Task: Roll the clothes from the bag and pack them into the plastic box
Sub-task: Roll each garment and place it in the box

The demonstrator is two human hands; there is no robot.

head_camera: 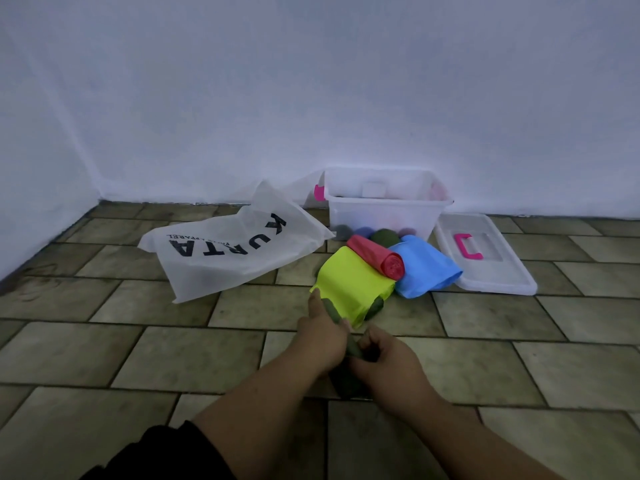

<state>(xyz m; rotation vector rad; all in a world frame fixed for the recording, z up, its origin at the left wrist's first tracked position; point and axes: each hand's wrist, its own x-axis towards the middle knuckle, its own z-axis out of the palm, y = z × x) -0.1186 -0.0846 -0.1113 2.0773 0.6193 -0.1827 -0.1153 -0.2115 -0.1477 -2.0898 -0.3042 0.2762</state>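
A dark green cloth (353, 349) lies on the tiled floor between my hands. My left hand (320, 332) and my right hand (382, 356) both grip it, fingers curled round the fabric. Just beyond it lies a lime-yellow cloth (353, 284), with a red rolled cloth (377, 254) resting on it and a blue cloth (424, 268) to the right. The clear plastic box (386, 206) stands open against the wall, with rolled clothes seen through its wall. The white bag (235, 245) printed KURTA lies flat to the left.
The box's clear lid (485, 258) with a pink handle lies on the floor right of the box. A white wall runs behind everything and along the left. Tiled floor (138, 358) stretches in front and to the left.
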